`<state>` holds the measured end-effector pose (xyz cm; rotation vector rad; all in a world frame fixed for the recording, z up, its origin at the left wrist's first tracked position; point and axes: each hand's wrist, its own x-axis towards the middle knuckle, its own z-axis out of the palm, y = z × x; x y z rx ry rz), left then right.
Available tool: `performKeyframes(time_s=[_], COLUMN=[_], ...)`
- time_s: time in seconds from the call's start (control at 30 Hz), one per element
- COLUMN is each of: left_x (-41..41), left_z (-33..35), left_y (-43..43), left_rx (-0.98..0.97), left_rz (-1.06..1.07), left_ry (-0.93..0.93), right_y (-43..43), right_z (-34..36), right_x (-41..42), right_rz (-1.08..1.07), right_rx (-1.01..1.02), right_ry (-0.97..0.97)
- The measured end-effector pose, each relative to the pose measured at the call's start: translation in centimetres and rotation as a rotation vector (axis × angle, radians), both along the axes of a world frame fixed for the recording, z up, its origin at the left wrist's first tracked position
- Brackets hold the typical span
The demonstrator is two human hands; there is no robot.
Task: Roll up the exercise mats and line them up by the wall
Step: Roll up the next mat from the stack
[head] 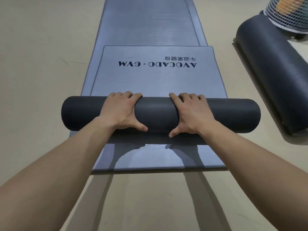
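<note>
Mat roll [157,113]: dark cylinder lying crosswise at frame centre, resting on flat mat; its loose sheet runs off toward 12 o'clock.
Unrolled sheet [155,77]: grey-blue, printed AVOCADO · GYM, lying flat with a square far edge; I judge a fair stretch is left to wind.
Left hand [120,112]: on the roll at 9 o'clock of its middle, fingers curled over the far side, thumb on the near side, gripping it.
Right hand [190,114]: mirrored at 3 o'clock, same wrapped grip.
Step in hand: winding the roll away toward 12 o'clock.
Doing it well: push both hands evenly so the ends stay flush; press down to keep the winding tight; re-set the 2 hands 1 at a time so it cannot spring loose.
Lower mat [150,157]: flat beneath, bare at 6 o'clock of the roll.
Farther mat [150,22]: flat at 12 o'clock.
Finished roll [273,67]: at 2 o'clock, well apart, beside a fan [288,12].
Floor [41,64]: beige.
</note>
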<state>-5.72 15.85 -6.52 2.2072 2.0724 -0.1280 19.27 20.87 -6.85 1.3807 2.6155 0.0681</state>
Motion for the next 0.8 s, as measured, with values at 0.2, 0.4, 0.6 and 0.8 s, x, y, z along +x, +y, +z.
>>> performKeyframes(time_s=[0.2, 0.4, 0.6, 0.8], left_x=[0.3, 0.3, 0.7, 0.4], left_z=[1.7, 1.3, -1.2, -2.1], left_y=[-0.5, -0.8, -5.0, -3.2], left_rx=[-0.323, -0.462, 0.126, 0.046], left_rz=[0.045, 0.070, -0.025, 0.006], left_ry=[-0.174, -0.276, -0.043, -0.003], right_y=[0.6, -3.6, -0.3, -0.7], right_z=[3.1, 2.1, 2.0, 0.1], right_x=[0.0, 2.3, 1.0, 0.9], right_rz=[0.007, 0.042, -0.024, -0.068], right_rx=[-0.375, -0.108, -0.263, 0.021], right_ry=[-0.015, 0.027, 0.095, 0.359])
